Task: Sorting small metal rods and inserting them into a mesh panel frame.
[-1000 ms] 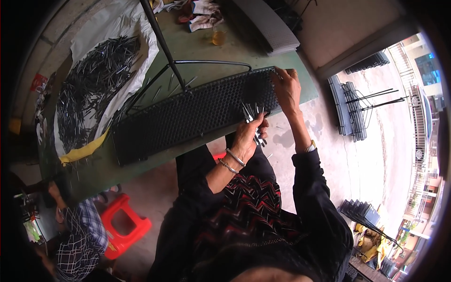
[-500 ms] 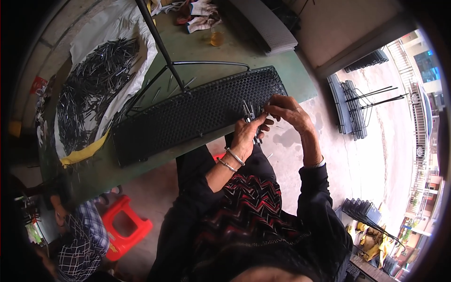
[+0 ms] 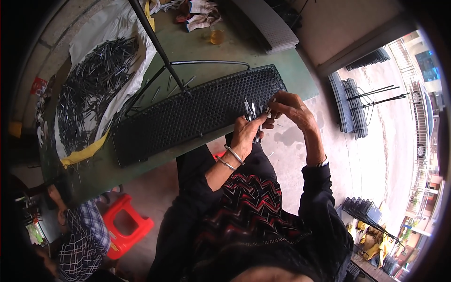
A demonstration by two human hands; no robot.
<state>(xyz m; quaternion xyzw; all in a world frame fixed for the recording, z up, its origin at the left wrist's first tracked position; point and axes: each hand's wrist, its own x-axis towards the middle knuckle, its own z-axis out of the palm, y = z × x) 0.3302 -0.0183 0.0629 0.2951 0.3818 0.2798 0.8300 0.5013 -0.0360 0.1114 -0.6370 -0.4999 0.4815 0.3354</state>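
Note:
A bundle of thin dark and silvery metal strips (image 3: 249, 107) is gripped in my left hand (image 3: 243, 135), with ends poking out above and below the fingers. My right hand (image 3: 295, 112) is closed in a pinch beside it, on a small pale, shiny piece that looks like one such strip; the fingers partly hide it. Both hands are over the near right edge of a long black perforated metal panel (image 3: 197, 105) that lies slanted on a green table (image 3: 206, 49). Black bent rods (image 3: 167, 63) rise from the panel's far side.
A white sack (image 3: 148, 51) full of loose strips (image 3: 94, 84) lies open at left. Farther back are gloves (image 3: 202, 21), a cup of amber liquid (image 3: 217, 37) and stacked grey panels (image 3: 268, 26). A red stool (image 3: 124, 225) and another person (image 3: 82, 235) are at lower left.
My right hand has drawn slightly inward, its fingers curled closer, and the pale piece at its fingertips shows more. The left hand keeps its hold on the strips, nearly still.

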